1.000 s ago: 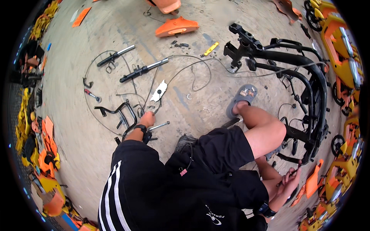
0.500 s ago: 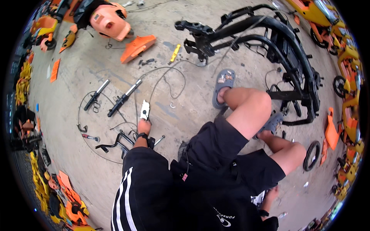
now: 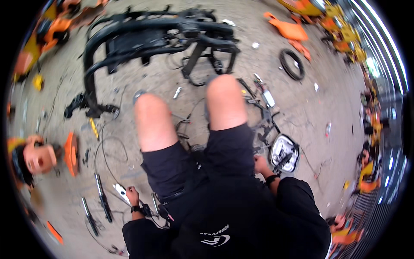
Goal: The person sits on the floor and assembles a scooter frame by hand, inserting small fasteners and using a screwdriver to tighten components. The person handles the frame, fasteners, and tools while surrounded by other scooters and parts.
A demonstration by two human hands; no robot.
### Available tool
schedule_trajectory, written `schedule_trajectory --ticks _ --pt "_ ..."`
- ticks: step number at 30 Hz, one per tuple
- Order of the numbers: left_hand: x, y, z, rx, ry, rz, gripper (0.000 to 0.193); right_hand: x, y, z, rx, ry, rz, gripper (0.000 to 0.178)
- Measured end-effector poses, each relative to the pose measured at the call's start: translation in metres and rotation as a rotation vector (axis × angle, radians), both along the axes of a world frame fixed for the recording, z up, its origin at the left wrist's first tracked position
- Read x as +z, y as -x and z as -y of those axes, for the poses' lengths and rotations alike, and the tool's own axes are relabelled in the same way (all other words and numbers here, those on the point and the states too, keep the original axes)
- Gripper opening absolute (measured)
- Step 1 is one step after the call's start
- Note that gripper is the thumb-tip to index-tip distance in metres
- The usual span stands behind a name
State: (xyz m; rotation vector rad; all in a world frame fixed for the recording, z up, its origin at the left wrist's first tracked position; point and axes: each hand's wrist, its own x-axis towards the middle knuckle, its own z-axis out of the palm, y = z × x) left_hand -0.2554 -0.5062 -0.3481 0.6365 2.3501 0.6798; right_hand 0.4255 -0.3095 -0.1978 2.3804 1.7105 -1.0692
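Note:
My left hand (image 3: 132, 196), with a dark band on its wrist, is low on the left. Its fingers curl closed at the near end of a flat white part (image 3: 120, 191), which has an irregular outline. Just left of that part lie two fork legs, one of them a black and silver fork leg (image 3: 102, 198). My right hand (image 3: 260, 165) is beside my right thigh, fingers curled and partly hidden; what they hold cannot be made out. Next to it sits a white shell with a black rim (image 3: 294, 150), a dark ribbed piece (image 3: 283, 163) lying across it.
A black motorbike frame (image 3: 142, 43) stands beyond my knees. Cables (image 3: 113, 149), an orange panel (image 3: 70, 154) and a yellow strip (image 3: 94, 128) lie to the left. At the right are a black tyre (image 3: 292, 64) and an orange fairing (image 3: 288, 29). Orange and yellow scooters line the edges.
My view has swung to the right, so the frame now appears farther left. The right hand and the white shell have come into fuller view. My left hand stays at the white part.

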Motion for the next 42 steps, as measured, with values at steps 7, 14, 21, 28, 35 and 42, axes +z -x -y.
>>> schedule_trajectory --ticks 7,14,21,28,35,42 --pt "0.044 0.019 -0.071 -0.200 0.044 0.101 0.019 -0.018 0.004 0.025 -0.153 0.047 -0.007 0.026" --pt "0.107 -0.029 -0.091 -0.437 -0.099 0.192 0.023 -0.067 -0.002 0.053 -0.453 0.102 0.150 0.030" --pt "0.140 -0.065 -0.075 -0.325 0.259 0.139 0.023 -0.012 0.028 0.023 -0.507 0.839 -0.565 0.052" --pt "0.164 -0.095 -0.069 -0.169 0.397 0.139 0.024 0.015 0.046 -0.027 -0.499 1.023 -0.506 0.034" --pt "0.164 -0.091 -0.081 -0.176 0.447 0.141 0.025 -0.084 0.034 -0.060 -0.173 0.097 -0.299 0.038" --pt "0.170 -0.082 -0.066 -0.157 0.349 0.111 0.027 -0.115 0.081 -0.118 -0.189 0.157 -0.005 0.037"
